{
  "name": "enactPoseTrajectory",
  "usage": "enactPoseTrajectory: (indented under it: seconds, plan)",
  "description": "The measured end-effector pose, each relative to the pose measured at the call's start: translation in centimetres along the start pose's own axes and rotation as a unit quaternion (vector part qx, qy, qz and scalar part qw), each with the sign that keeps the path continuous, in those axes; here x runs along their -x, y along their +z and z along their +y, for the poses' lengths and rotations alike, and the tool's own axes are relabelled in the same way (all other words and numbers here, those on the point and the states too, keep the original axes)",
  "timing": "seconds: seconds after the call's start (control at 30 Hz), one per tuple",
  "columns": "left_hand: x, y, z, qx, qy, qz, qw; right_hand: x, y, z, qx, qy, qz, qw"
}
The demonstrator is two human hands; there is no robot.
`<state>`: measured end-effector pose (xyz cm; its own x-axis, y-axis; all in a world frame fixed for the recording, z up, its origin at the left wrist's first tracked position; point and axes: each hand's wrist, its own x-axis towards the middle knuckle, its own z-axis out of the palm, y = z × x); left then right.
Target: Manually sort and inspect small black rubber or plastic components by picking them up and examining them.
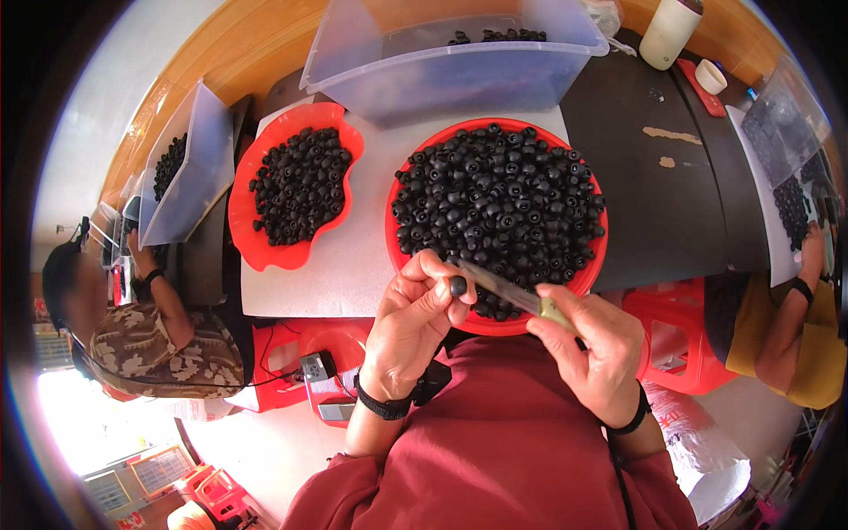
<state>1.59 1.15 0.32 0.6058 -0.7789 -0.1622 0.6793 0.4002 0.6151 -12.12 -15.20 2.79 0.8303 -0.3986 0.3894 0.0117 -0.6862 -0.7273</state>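
Note:
My left hand [408,311] pinches a small round black piece [458,286] between thumb and fingers. In my right hand [602,350] is a knife [509,291] with a pale green-yellow handle, and its blade reaches left to the fingers beside the piece. Whether the edge touches the piece is hard to tell. Both hands are over the near edge of a round red basin [604,231], heaped with black pieces [499,199], many showing a hole. Left of it, a wavy-edged red bowl [245,199] holds more such pieces [300,190].
A translucent plastic bin [459,79] with black pieces stands behind the basin. Another bin [196,168] is at the left. People work on both sides, a camouflage-sleeved one [168,344] and one in yellow [813,344]. A pale bottle [669,35] and white cup [710,77] stand far right.

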Motion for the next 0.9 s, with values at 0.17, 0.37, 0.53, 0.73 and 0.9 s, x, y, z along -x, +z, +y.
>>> enactPoseTrajectory:
  seconds: [0.17, 0.37, 0.53, 0.73, 0.9]
  plan:
    - [0.1, -0.2, -0.3, 0.006, 0.014, -0.008, 1.0, 0.8, 0.1, -0.5, -0.02, -0.023, -0.023, 0.999]
    - [0.2, 0.0, -0.2, 0.009, 0.016, 0.023, 1.0, 0.9, 0.4, -0.2, 0.034, -0.04, -0.024, 0.998]
    - [0.0, -0.2, 0.0, -0.016, 0.024, 0.026, 0.999, 0.4, 1.0, 0.0, 0.045, -0.045, -0.02, 0.998]
    - [0.1, -0.1, 0.3, 0.001, -0.011, 0.01, 1.0, -0.6, 1.8, 0.2, 0.106, -0.04, -0.014, 0.993]
    - [-0.1, -0.1, 0.0, 0.015, -0.034, -0.031, 0.999, -0.8, 1.8, 0.6, 0.065, -0.006, -0.004, 0.998]
